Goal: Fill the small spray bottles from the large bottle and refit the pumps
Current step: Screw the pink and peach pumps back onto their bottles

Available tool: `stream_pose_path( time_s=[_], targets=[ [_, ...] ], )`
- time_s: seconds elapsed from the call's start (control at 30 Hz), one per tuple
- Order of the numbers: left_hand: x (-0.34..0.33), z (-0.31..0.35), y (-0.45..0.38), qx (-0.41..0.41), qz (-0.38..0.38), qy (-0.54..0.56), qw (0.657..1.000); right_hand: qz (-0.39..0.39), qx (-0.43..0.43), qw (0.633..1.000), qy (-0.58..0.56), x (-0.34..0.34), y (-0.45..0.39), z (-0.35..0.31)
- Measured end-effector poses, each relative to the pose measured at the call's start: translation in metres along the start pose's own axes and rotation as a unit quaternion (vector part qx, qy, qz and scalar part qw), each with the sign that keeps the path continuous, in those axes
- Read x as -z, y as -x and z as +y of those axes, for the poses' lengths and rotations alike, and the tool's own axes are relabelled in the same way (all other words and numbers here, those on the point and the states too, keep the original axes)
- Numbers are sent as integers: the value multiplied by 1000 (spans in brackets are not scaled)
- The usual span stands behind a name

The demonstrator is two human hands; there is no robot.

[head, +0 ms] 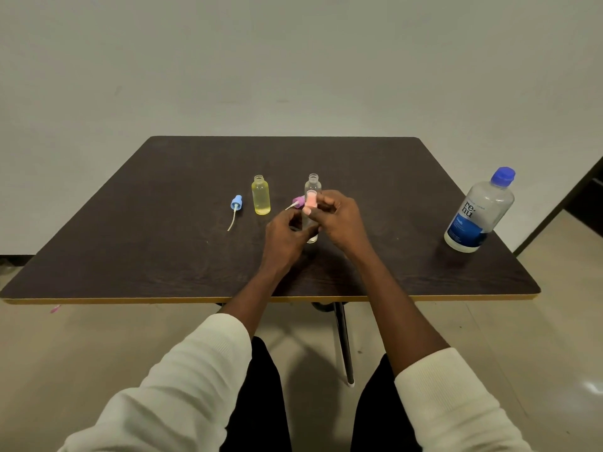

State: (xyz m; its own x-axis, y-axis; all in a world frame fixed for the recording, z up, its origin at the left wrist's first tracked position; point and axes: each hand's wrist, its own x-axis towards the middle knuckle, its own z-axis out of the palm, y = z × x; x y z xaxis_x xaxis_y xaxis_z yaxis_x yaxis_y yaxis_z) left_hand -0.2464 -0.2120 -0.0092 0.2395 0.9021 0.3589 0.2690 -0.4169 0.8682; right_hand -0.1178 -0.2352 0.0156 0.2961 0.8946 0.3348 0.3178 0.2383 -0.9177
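The left hand wraps the clear small bottle standing mid-table; the right hand's fingers pinch its pink pump. Twisted crooked, the pump could cross-thread — or the light bottle tip against the open-necked clear bottle just behind. The yellow bottle stands uncapped, blue pump and purple pump lying loose; the large bottle waits capped, far right.

Dark table bears yellow bottle, clear bottle, blue pump, seemingly purple pump, large bottle.
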Motion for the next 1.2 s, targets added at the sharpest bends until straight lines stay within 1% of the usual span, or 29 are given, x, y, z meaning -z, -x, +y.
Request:
stream_pose_path(
  time_s=[0.13,0.23,0.3,0.37,0.47,0.53,0.63,0.73,0.87,0.97,1.0,1.03,1.1,1.13,1.2],
  targets=[
    [-2,-3,-2,0,7,-5,1000,29,-6,1000,-3,-2,4,-1],
    [-3,-6,-2,1,4,-14,1000,8,-6,1000,-18,-3,10,-1],
    [-3,-6,-2,-2,-1,-13,1000,7,4,1000,-10,-3,14,-2],
    [-3,-6,-2,-7,-7,-8,1000,30,10,1000,-4,-1,15,-3],
    [-2,-7,-3,-9,-4,0,1000,93,8,995,22,12,8,-1],
    [-3,-7,-2,-9,-1,4,1000,137,-9,989,59,26,1,3],
    [-4,-5,-2,-16,4,1,1000,190,-39,978,82,48,-7,7],
    [-4,-6,-3,-11,11,-14,1000,189,-63,975,95,59,-7,11],
    [-5,-6,-2,-6,20,-38,999,189,-69,976,86,59,-3,14],
    [-6,-4,-3,2,44,-28,999,229,-60,967,95,52,3,13],
    [-7,-5,-4,3,56,-23,998,249,-48,962,101,49,6,10],
    [-8,-5,-6,2,67,-20,998,270,-16,956,116,45,9,6],
    [-13,-3,-13,1,83,-13,996,293,81,939,160,38,14,-2],
    [-16,-1,-18,5,90,-8,996,291,121,932,180,34,15,-3],
    [-22,2,-31,19,101,-11,995,264,165,927,210,26,15,-4]
  ],
)
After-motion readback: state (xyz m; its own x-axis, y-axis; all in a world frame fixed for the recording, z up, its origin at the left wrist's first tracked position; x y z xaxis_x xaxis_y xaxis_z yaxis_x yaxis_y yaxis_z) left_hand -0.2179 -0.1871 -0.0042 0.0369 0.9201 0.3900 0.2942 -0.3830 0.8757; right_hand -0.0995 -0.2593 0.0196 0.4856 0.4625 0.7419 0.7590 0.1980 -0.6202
